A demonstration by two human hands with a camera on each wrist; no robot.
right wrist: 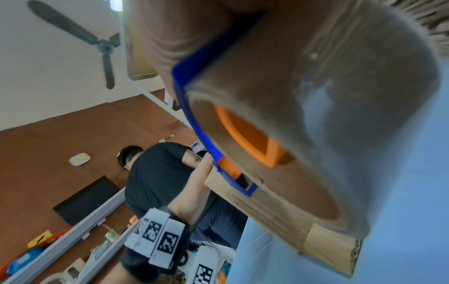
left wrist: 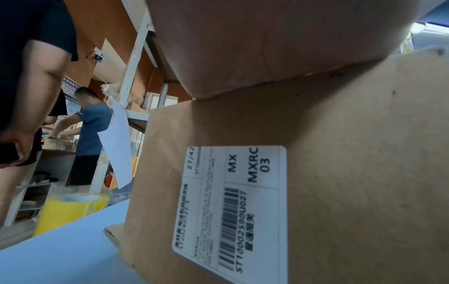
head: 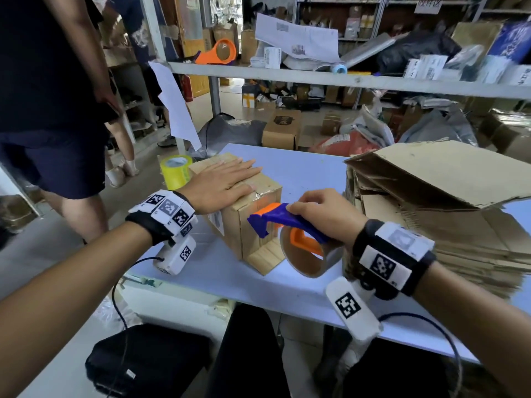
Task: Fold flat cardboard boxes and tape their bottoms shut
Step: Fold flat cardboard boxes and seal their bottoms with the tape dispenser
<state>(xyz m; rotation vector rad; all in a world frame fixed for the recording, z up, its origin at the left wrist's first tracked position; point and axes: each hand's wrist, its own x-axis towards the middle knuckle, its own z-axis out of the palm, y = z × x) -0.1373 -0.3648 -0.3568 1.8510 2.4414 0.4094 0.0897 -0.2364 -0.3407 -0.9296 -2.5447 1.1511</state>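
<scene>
While left hand (head: 222,183) flattens box (head: 253,225), right hand (head: 324,215) grips dispenser (head: 287,222).

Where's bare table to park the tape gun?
Free: the table strip behind the box, between it and the flat stack; also the near edge in front of the box. Crowded: box's left, by the yellow roll, and the whole right side.

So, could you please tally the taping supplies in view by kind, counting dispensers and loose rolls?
Tape dispensers: 2, the blue-and-orange dispenser in the right hand, the orange dispenser on the shelf.
Loose tape rolls: 1, the yellow roll beside the box.
Total: 3
</scene>
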